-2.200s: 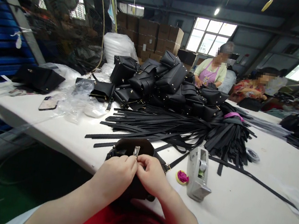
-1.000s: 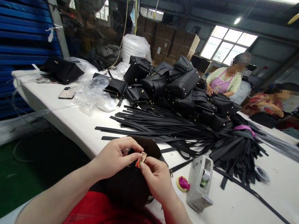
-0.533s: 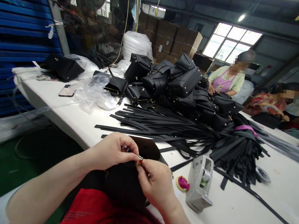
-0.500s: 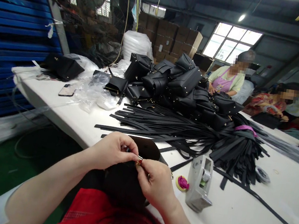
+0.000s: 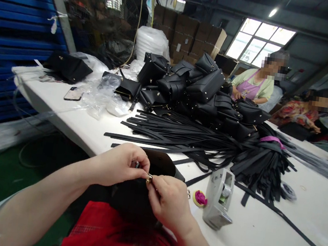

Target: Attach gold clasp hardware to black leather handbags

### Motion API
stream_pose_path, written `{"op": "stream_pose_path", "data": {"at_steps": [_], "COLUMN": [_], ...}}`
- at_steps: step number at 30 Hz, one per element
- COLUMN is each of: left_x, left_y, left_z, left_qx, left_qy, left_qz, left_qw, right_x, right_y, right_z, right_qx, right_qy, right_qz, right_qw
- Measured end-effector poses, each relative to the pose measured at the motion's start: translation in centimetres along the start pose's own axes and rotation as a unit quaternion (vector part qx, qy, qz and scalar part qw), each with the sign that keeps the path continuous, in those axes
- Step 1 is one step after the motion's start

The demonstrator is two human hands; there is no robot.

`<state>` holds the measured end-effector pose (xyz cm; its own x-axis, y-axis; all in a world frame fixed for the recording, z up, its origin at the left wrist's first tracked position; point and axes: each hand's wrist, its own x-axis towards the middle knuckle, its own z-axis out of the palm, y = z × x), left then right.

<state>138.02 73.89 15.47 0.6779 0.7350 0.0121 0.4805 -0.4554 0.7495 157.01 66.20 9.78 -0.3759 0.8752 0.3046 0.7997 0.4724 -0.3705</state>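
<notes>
My left hand [image 5: 123,165] is closed in a pinch on a small gold metal fitting [image 5: 149,178], which looks like bag hardware. From the other side, the fingertips of my right hand [image 5: 169,200] are closed on the same fitting. Both hands meet over a black bag [image 5: 133,200] that stands against my lap at the table's edge. The bag's mouth gapes behind my fingers, and my hands cover part of its rim. Whether the fitting is joined to the bag cannot be seen.
A white table [image 5: 257,238] bears a heap of black bags [image 5: 207,86], black straps [image 5: 177,135], a tape dispenser [image 5: 218,200], a yellow roll [image 5: 200,198] with magenta stuff, a phone [image 5: 73,93] and clear plastic [image 5: 103,94]. Two co-workers [image 5: 250,88] are at the far side.
My hands have shifted slightly left with the fitting, which is turned a little and shows less of its shiny face. The camera view has tilted slightly.
</notes>
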Motion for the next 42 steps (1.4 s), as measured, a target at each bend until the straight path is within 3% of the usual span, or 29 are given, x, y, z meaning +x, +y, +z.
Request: {"op": "stream_pose_path", "data": {"at_steps": [3, 7, 11, 18, 22, 29, 36, 42], "left_x": [-0.2, -0.8, -1.4, -0.6, -0.3, 0.0, 0.1, 0.1], "left_y": [0.3, 0.1, -0.2, -0.3, 0.0, 0.0, -0.3, -0.3], "left_z": [0.7, 2.2, 3.8, 4.5, 4.2, 3.8, 3.0, 3.1], "left_qx": [0.003, 0.019, 0.01, -0.037, -0.107, -0.178, -0.168, -0.156], "left_qy": [0.057, 0.136, 0.164, 0.231, 0.228, 0.186, 0.158, 0.163], "left_qz": [0.005, 0.064, 0.093, 0.012, -0.034, -0.042, -0.048, 0.016], "left_qw": [0.998, 0.988, 0.982, 0.972, 0.967, 0.965, 0.972, 0.974], "right_x": [0.0, -0.1, 0.0, 0.2, 0.1, 0.0, 0.0, 0.0], "right_y": [-0.2, -0.4, 0.0, -0.1, 0.0, 0.5, 0.7, 0.7], "right_z": [0.1, 0.4, 0.5, -0.2, -0.2, 0.1, 0.0, -0.2], "right_qx": [0.054, 0.102, 0.117, 0.235, 0.248, 0.172, 0.077, 0.09], "right_qy": [0.036, 0.077, 0.109, 0.111, 0.098, 0.095, 0.11, 0.124], "right_qz": [0.029, 0.074, 0.109, 0.125, 0.115, 0.067, 0.019, 0.005], "right_qw": [0.997, 0.989, 0.981, 0.958, 0.957, 0.978, 0.991, 0.988]}}
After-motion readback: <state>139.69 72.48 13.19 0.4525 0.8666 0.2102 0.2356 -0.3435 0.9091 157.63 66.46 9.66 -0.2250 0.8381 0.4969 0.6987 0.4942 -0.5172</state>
